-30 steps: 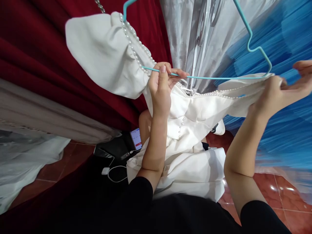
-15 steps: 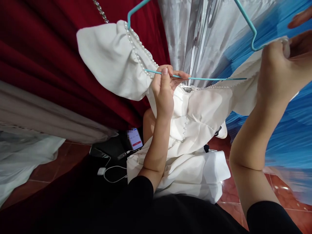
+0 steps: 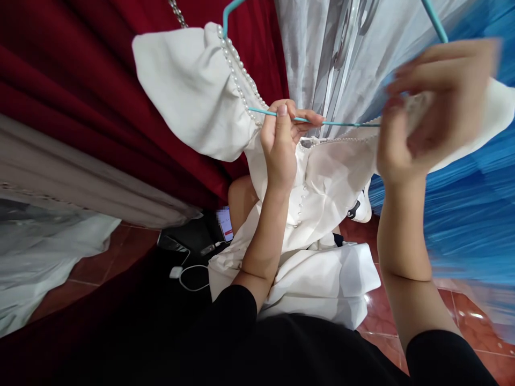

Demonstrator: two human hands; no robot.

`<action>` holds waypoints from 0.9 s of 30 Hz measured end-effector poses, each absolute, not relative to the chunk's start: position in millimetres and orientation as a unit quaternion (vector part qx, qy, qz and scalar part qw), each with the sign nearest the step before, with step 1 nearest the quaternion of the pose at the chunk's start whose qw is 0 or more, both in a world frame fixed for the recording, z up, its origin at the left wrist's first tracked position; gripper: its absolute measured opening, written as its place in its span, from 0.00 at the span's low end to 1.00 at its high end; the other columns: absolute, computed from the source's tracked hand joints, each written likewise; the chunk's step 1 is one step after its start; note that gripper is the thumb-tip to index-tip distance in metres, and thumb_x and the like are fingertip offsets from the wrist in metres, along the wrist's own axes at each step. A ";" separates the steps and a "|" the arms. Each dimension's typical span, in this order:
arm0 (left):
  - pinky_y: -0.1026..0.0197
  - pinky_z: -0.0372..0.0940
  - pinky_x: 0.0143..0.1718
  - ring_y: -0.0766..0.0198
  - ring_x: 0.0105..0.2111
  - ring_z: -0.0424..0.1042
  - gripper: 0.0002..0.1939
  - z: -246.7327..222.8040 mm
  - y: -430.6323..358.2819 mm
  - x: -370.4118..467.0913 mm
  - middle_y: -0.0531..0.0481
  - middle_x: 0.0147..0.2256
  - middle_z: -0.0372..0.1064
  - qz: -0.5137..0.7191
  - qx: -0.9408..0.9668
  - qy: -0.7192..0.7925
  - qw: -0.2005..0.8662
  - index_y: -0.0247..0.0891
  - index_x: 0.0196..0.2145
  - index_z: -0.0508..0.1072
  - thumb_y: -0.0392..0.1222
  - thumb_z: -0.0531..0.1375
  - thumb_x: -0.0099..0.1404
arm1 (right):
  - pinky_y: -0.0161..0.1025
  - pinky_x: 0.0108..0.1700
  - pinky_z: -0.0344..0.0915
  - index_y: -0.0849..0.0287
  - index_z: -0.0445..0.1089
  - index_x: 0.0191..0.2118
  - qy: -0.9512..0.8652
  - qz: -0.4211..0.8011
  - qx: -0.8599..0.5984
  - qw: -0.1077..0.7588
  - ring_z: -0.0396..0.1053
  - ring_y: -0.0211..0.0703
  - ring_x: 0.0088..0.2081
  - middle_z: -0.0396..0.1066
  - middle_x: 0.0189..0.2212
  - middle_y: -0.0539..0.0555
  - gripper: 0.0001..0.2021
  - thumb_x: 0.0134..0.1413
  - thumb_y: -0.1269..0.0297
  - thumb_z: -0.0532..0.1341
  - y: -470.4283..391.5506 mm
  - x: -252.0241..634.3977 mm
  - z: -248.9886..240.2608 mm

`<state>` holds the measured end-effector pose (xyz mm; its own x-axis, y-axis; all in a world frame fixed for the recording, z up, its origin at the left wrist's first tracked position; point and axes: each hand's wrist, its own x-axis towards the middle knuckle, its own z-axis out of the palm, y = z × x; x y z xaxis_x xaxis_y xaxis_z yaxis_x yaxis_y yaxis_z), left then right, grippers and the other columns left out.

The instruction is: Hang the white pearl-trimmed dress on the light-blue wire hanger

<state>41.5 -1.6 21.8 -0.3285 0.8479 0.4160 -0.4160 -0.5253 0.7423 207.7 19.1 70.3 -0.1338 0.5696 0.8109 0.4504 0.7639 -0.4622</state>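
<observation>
My left hand (image 3: 281, 145) pinches the bottom bar of a light blue hanger (image 3: 229, 19), thumb on top and fingers beneath. The white dress (image 3: 325, 182) with pearl trim along its neckline hangs around the hanger, its left puffed sleeve (image 3: 177, 80) over one end. My right hand (image 3: 434, 102) is raised before the right shoulder of the dress, blurred, its fingers curved apart from the thumb, and no object shows between them. Its palm and fingers hide the right end of the bar.
Dark red curtains (image 3: 80, 69) hang at left, a silvery white cloth (image 3: 306, 48) behind, and blue tulle (image 3: 475, 214) at right. A phone (image 3: 225, 224) with a white cable (image 3: 193, 268) lies low beside a knee. Red tiles (image 3: 386, 305) cover the floor.
My right hand has left the right sleeve and moved left, in front of the shoulder and the bar's end. That sleeve now spreads out at the right. My left hand keeps its pinch.
</observation>
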 end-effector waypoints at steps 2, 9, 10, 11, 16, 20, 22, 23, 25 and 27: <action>0.56 0.68 0.48 0.62 0.38 0.76 0.12 22.1 -2.0 41.8 0.50 0.31 0.72 0.770 0.413 0.267 0.408 0.41 0.35 0.61 0.44 0.45 0.77 | 0.50 0.55 0.63 0.50 0.70 0.42 -0.810 0.022 -0.314 0.495 0.67 0.44 0.46 0.72 0.41 0.52 0.12 0.65 0.53 0.53 16.1 195.1 59.2; 0.56 0.70 0.45 0.60 0.37 0.77 0.10 27.4 -13.0 36.9 0.47 0.33 0.75 0.764 0.410 0.270 0.419 0.41 0.36 0.64 0.45 0.50 0.75 | 0.54 0.52 0.60 0.47 0.65 0.51 -0.798 -0.039 -0.406 0.444 0.68 0.47 0.41 0.74 0.39 0.50 0.15 0.64 0.49 0.54 7.6 171.5 28.0; 0.56 0.70 0.45 0.59 0.38 0.77 0.11 27.7 -16.2 35.1 0.47 0.34 0.75 0.752 0.412 0.296 0.421 0.41 0.38 0.67 0.48 0.51 0.74 | 0.53 0.52 0.60 0.46 0.65 0.50 -0.792 -0.047 -0.407 0.453 0.67 0.46 0.40 0.74 0.39 0.49 0.13 0.64 0.50 0.54 6.9 171.5 28.6; 0.55 0.70 0.44 0.58 0.39 0.78 0.12 27.8 -19.9 33.3 0.46 0.36 0.75 0.733 0.420 0.330 0.420 0.40 0.39 0.69 0.51 0.53 0.73 | 0.52 0.52 0.60 0.46 0.66 0.48 -0.788 -0.052 -0.410 0.457 0.67 0.45 0.40 0.74 0.38 0.48 0.11 0.64 0.51 0.54 6.6 171.8 29.9; 0.54 0.72 0.46 0.57 0.39 0.77 0.12 33.2 -41.9 27.4 0.48 0.36 0.75 0.719 0.476 0.400 0.310 0.42 0.39 0.76 0.51 0.57 0.71 | 0.52 0.51 0.62 0.49 0.66 0.41 -0.770 -0.052 -0.435 0.463 0.67 0.44 0.37 0.71 0.31 0.49 0.10 0.64 0.51 0.54 11.3 171.4 32.7; 0.54 0.63 0.63 0.59 0.53 0.71 0.03 57.3 -48.3 17.3 0.53 0.44 0.73 0.799 0.441 0.391 0.117 0.42 0.40 0.74 0.41 0.60 0.70 | 0.56 0.55 0.63 0.49 0.67 0.40 -0.760 -0.021 -0.452 0.466 0.67 0.47 0.38 0.70 0.32 0.52 0.15 0.63 0.45 0.53 14.6 170.7 29.0; 0.55 0.52 0.70 0.60 0.63 0.61 0.07 70.2 -43.3 8.4 0.57 0.53 0.69 0.789 0.435 0.429 0.071 0.42 0.42 0.73 0.34 0.63 0.67 | 0.56 0.56 0.62 0.50 0.67 0.40 -0.760 -0.015 -0.454 0.465 0.66 0.47 0.38 0.69 0.32 0.52 0.16 0.62 0.44 0.53 14.7 171.9 28.0; 0.57 0.47 0.72 0.61 0.67 0.55 0.12 74.4 -38.9 3.8 0.60 0.56 0.67 0.774 0.435 0.456 0.068 0.42 0.43 0.72 0.30 0.65 0.64 | 0.55 0.56 0.62 0.50 0.67 0.39 -0.761 -0.016 -0.454 0.464 0.66 0.47 0.38 0.69 0.32 0.52 0.16 0.62 0.44 0.53 14.6 173.0 27.7; 0.62 0.42 0.73 0.63 0.69 0.49 0.21 76.1 -27.3 -4.8 0.63 0.59 0.65 0.741 0.436 0.504 0.082 0.43 0.46 0.71 0.23 0.66 0.59 | 0.55 0.56 0.62 0.50 0.67 0.39 -0.760 -0.025 -0.457 0.462 0.66 0.47 0.38 0.69 0.31 0.52 0.15 0.62 0.45 0.54 14.7 175.9 27.0; 0.66 0.43 0.72 0.65 0.68 0.53 0.23 69.5 -13.0 -13.1 0.62 0.57 0.66 0.715 0.454 0.524 0.089 0.42 0.47 0.71 0.20 0.64 0.59 | 0.55 0.57 0.61 0.50 0.67 0.38 -0.755 -0.032 -0.462 0.465 0.66 0.47 0.38 0.69 0.30 0.52 0.15 0.61 0.45 0.54 15.2 179.6 26.5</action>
<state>-13.1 -13.0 69.5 -0.5715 0.6039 0.5556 0.3484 -0.4344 0.8306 179.6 15.2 26.5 -0.1416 0.6668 0.7316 0.7271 0.5716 -0.3803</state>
